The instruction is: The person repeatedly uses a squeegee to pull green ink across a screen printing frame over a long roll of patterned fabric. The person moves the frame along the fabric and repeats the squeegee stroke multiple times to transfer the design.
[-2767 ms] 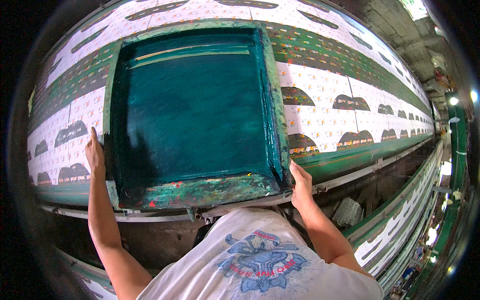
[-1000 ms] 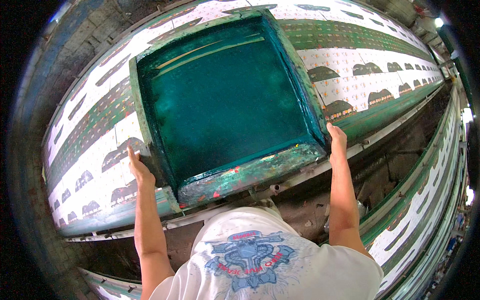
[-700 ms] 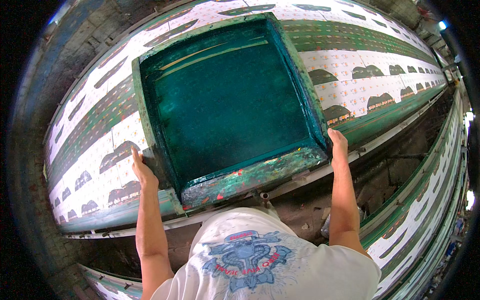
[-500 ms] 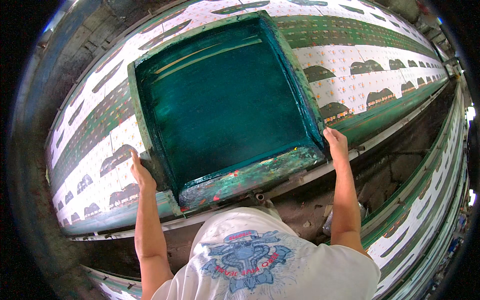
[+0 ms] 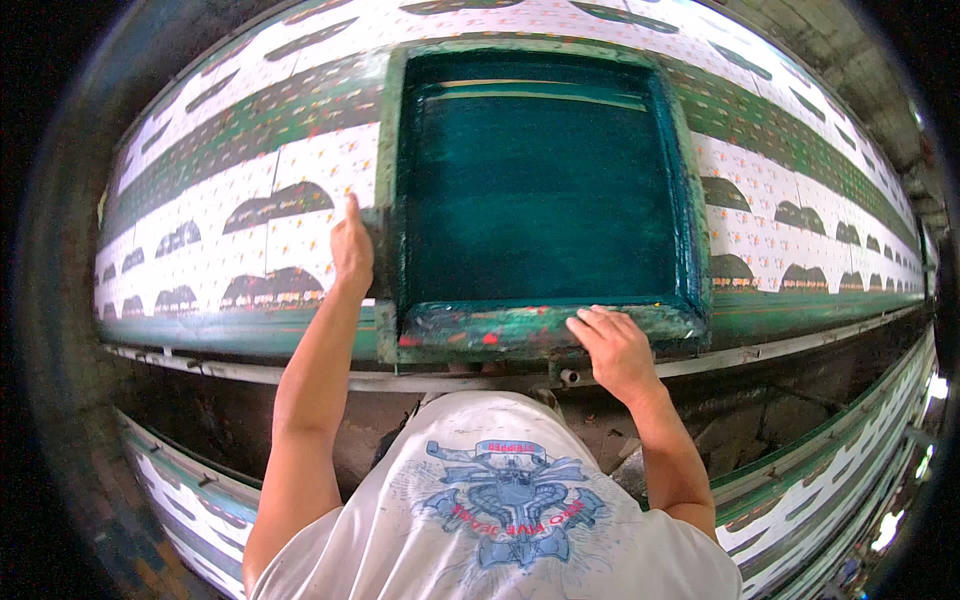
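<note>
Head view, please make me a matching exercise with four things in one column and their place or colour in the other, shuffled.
1. Left hand
2. Right hand
3. Frame
4. Shirt

A. white, with a blue and red print
B. on the frame's near edge
C. at the frame's left side
D. green, around a dark teal panel

Pairs: 1-C, 2-B, 3-D, 4-A

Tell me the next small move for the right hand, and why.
Perhaps press lightly with the right hand to steady the green frame: the fingers rest on its near rail, while the left hand is at its left side.
</note>
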`<state>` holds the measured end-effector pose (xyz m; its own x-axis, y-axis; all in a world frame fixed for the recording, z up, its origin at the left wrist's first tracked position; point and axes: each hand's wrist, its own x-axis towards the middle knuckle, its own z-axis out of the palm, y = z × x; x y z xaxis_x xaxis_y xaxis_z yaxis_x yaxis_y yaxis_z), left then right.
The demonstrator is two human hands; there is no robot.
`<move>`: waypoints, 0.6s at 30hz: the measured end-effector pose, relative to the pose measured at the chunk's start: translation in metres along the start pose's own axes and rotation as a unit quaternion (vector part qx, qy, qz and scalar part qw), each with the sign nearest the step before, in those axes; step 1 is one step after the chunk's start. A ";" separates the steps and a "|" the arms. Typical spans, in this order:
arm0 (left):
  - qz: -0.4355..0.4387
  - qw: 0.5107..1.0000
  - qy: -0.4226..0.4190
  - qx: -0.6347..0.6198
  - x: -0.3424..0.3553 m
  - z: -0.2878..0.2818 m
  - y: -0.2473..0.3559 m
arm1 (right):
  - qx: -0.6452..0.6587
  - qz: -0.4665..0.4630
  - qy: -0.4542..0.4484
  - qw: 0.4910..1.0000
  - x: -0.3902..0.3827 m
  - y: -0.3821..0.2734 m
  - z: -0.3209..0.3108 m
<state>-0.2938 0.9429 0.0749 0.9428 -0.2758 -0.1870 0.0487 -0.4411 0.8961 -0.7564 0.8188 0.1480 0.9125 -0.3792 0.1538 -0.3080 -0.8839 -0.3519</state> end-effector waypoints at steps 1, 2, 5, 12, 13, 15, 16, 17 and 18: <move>-0.009 1.000 0.000 0.016 -0.002 -0.001 0.004 | -0.004 0.009 0.005 1.000 0.006 -0.005 -0.001; -0.019 0.999 0.000 0.031 -0.001 -0.003 0.005 | -0.008 0.017 0.011 1.000 0.014 -0.011 -0.002; 0.009 0.999 -0.015 0.047 -0.007 -0.001 0.014 | -0.030 0.021 -0.049 0.998 0.048 -0.023 0.001; 0.104 0.993 -0.007 0.059 -0.006 -0.002 0.004 | -0.002 0.079 -0.135 0.988 0.072 -0.036 -0.016; 0.111 0.993 -0.006 0.050 -0.008 -0.001 0.007 | -0.006 0.081 -0.136 0.987 0.068 -0.042 -0.015; 0.116 0.992 -0.014 0.051 -0.011 -0.001 0.013 | -0.014 0.091 -0.137 0.986 0.054 -0.049 -0.009; 0.113 0.993 -0.021 0.039 -0.012 -0.003 0.014 | -0.023 0.081 -0.107 0.991 0.047 -0.051 -0.001; 0.109 0.993 -0.028 0.026 -0.013 -0.003 0.016 | -0.032 0.070 -0.077 0.994 0.040 -0.052 0.008; 0.105 0.994 -0.033 0.015 -0.013 -0.003 0.014 | -0.039 0.058 -0.047 0.996 0.036 -0.054 0.015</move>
<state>-0.3044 0.9427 0.0914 0.9073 -0.4198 -0.0232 -0.1588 -0.3933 0.9056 -0.7026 0.8568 0.1583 0.8895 -0.4560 0.0285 -0.4293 -0.8556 -0.2894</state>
